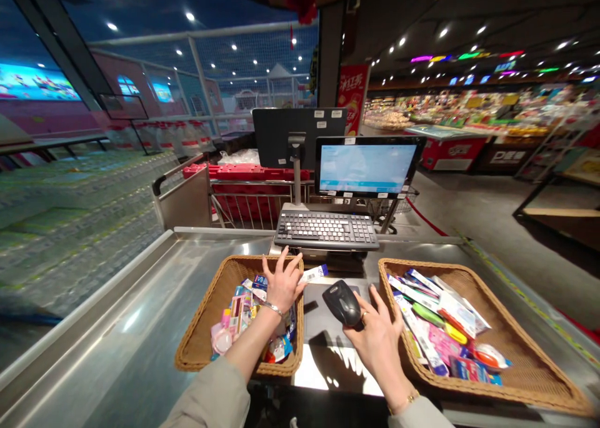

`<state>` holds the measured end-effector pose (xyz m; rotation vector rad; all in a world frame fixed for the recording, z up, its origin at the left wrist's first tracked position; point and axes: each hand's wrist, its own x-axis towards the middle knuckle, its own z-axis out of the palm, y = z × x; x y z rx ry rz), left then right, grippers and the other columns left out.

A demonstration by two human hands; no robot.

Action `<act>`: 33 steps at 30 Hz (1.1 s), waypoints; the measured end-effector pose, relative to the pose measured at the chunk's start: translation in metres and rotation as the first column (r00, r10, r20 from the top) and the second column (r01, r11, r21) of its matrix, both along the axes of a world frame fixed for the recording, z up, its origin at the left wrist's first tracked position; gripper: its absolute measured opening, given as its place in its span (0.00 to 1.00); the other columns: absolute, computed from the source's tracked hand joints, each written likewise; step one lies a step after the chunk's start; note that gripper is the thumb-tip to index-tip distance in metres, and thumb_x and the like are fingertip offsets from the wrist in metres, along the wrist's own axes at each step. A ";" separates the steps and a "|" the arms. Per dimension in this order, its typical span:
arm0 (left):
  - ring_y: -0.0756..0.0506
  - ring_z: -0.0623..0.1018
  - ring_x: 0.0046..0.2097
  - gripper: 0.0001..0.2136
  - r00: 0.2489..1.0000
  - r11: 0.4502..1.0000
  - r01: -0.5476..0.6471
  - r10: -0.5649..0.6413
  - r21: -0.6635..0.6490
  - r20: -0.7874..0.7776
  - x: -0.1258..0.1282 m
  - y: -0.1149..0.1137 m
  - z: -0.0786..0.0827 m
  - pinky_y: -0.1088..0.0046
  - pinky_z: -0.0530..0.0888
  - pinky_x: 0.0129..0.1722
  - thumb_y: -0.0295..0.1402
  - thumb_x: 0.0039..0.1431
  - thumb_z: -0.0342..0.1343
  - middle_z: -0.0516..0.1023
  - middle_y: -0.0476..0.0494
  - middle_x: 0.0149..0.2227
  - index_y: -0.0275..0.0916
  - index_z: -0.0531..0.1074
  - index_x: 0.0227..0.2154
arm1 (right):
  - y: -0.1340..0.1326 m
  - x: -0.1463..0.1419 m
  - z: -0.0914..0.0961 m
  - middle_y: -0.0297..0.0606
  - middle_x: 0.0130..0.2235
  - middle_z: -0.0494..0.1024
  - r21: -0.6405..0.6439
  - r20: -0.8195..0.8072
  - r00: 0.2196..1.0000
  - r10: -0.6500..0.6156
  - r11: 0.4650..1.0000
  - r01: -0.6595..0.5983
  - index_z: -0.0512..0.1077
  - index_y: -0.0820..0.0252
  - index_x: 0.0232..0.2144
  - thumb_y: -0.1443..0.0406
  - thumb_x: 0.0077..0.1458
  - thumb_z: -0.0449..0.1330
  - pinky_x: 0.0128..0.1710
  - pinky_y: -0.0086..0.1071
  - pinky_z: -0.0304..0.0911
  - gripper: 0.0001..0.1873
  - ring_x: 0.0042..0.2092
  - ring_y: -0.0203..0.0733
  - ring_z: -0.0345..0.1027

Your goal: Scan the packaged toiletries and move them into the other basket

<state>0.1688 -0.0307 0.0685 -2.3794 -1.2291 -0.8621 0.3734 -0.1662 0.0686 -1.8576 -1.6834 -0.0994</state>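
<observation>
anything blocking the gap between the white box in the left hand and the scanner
Nothing visible: an open gap separates the white box in the left hand from the black scanner in the right hand.

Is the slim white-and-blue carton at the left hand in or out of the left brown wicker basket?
Out: the left hand holds the carton, which extends past the right rim of the basket.

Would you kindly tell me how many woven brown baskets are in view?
2: one basket beneath the left hand, and another basket to the right of the right hand.
</observation>
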 end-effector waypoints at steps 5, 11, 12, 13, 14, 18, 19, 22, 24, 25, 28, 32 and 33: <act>0.33 0.60 0.66 0.05 1.000 1.000 0.014 -0.014 0.011 -0.003 0.006 0.004 -0.002 0.33 0.29 0.62 0.38 0.56 0.60 0.73 0.46 0.58 0.44 0.73 0.29 | 0.000 0.000 0.004 0.34 0.51 0.77 0.006 0.004 1.000 -0.007 1.000 0.007 0.77 0.50 0.32 0.64 0.45 0.57 0.62 0.61 0.31 0.10 0.63 0.56 0.54; 0.33 0.61 0.65 0.05 1.000 1.000 0.029 -0.029 -0.010 0.004 0.012 0.006 -0.003 0.34 0.28 0.61 0.38 0.55 0.61 0.73 0.47 0.58 0.44 0.72 0.30 | -0.002 0.003 0.004 0.33 0.52 0.76 -0.004 -0.003 1.000 -0.007 1.000 0.007 0.77 0.50 0.33 0.65 0.45 0.58 0.62 0.62 0.31 0.12 0.63 0.56 0.54; 0.33 0.61 0.65 0.05 1.000 0.999 0.031 -0.031 -0.016 0.005 0.012 0.006 -0.003 0.34 0.28 0.61 0.38 0.55 0.60 0.72 0.47 0.58 0.45 0.73 0.30 | -0.002 0.003 0.003 0.33 0.52 0.77 -0.008 -0.009 1.000 -0.007 1.000 0.007 0.77 0.50 0.32 0.65 0.44 0.58 0.61 0.62 0.31 0.12 0.63 0.57 0.54; 0.33 0.61 0.65 0.05 0.999 0.999 0.033 -0.033 -0.022 0.006 0.013 0.007 -0.003 0.33 0.28 0.61 0.38 0.56 0.60 0.72 0.47 0.58 0.45 0.73 0.30 | -0.001 0.004 0.002 0.33 0.52 0.77 -0.012 -0.015 1.000 -0.008 1.000 0.007 0.77 0.50 0.32 0.64 0.44 0.58 0.61 0.63 0.31 0.11 0.63 0.57 0.54; 0.33 0.60 0.66 0.04 0.999 0.999 0.035 -0.035 -0.028 0.005 0.014 0.007 -0.003 0.33 0.29 0.61 0.38 0.56 0.60 0.72 0.47 0.59 0.45 0.73 0.30 | -0.001 0.005 0.001 0.33 0.52 0.77 -0.014 -0.020 1.000 -0.009 1.000 0.008 0.77 0.50 0.31 0.64 0.44 0.58 0.61 0.63 0.31 0.11 0.63 0.57 0.54; 0.33 0.60 0.66 0.03 0.999 0.998 0.045 -0.045 -0.041 0.009 0.017 0.007 -0.003 0.31 0.31 0.61 0.36 0.56 0.60 0.72 0.47 0.59 0.45 0.73 0.31 | 0.000 0.008 -0.004 0.35 0.51 0.77 -0.019 -0.028 1.000 -0.006 1.000 0.006 0.77 0.51 0.29 0.63 0.44 0.58 0.61 0.63 0.30 0.09 0.63 0.58 0.53; 0.33 0.60 0.66 0.03 0.999 0.998 0.047 -0.047 -0.044 0.011 0.018 0.007 -0.003 0.31 0.31 0.61 0.36 0.55 0.60 0.72 0.46 0.59 0.45 0.73 0.31 | 0.000 0.009 -0.005 0.36 0.51 0.77 -0.018 -0.027 1.000 -0.005 1.000 0.004 0.77 0.51 0.29 0.63 0.44 0.58 0.61 0.62 0.30 0.09 0.63 0.58 0.52; 0.32 0.60 0.66 0.03 0.999 0.997 0.052 -0.051 -0.052 0.016 0.021 0.008 -0.004 0.31 0.31 0.61 0.36 0.56 0.59 0.72 0.45 0.58 0.45 0.74 0.31 | 0.000 0.011 -0.007 0.35 0.51 0.77 -0.005 -0.016 1.000 -0.001 1.000 0.001 0.77 0.51 0.29 0.63 0.44 0.58 0.61 0.62 0.30 0.09 0.64 0.58 0.52; 0.32 0.60 0.66 0.03 0.998 0.997 0.055 -0.055 -0.054 0.016 0.022 0.008 -0.004 0.31 0.31 0.61 0.36 0.56 0.59 0.72 0.44 0.58 0.45 0.74 0.31 | -0.001 0.013 -0.008 0.34 0.51 0.77 0.002 -0.013 1.000 0.005 1.000 -0.005 0.77 0.50 0.31 0.64 0.44 0.58 0.61 0.62 0.30 0.10 0.64 0.58 0.52; 0.32 0.60 0.66 0.03 0.998 0.997 0.057 -0.056 -0.054 0.015 0.022 0.009 -0.004 0.31 0.31 0.61 0.36 0.56 0.59 0.72 0.45 0.58 0.45 0.74 0.31 | -0.001 0.014 -0.009 0.34 0.51 0.77 0.004 -0.013 1.000 0.012 1.000 -0.012 0.77 0.50 0.31 0.64 0.44 0.58 0.61 0.62 0.29 0.11 0.64 0.58 0.52; 0.33 0.60 0.66 0.03 0.998 0.997 0.063 -0.062 -0.050 0.012 0.024 0.009 -0.004 0.31 0.30 0.61 0.36 0.55 0.60 0.72 0.45 0.58 0.45 0.74 0.32 | -0.001 0.016 -0.011 0.35 0.51 0.77 -0.003 -0.013 1.000 0.027 1.000 -0.027 0.78 0.50 0.34 0.64 0.44 0.58 0.61 0.62 0.29 0.13 0.64 0.58 0.52; 0.33 0.60 0.66 0.03 0.998 0.997 0.065 -0.064 -0.044 0.011 0.027 0.010 -0.003 0.31 0.31 0.61 0.36 0.55 0.60 0.72 0.46 0.58 0.45 0.74 0.31 | -0.002 0.019 -0.010 0.36 0.52 0.76 -0.022 -0.012 1.000 0.023 0.999 -0.023 0.78 0.51 0.34 0.64 0.43 0.58 0.61 0.63 0.28 0.13 0.64 0.59 0.51; 0.33 0.60 0.66 0.03 0.998 0.997 0.065 -0.065 -0.044 0.011 0.028 0.009 -0.002 0.31 0.31 0.61 0.35 0.55 0.60 0.72 0.46 0.58 0.44 0.73 0.31 | -0.003 0.019 -0.010 0.36 0.52 0.76 -0.028 -0.015 1.000 0.020 0.999 -0.020 0.78 0.51 0.34 0.64 0.43 0.58 0.61 0.63 0.28 0.13 0.64 0.59 0.51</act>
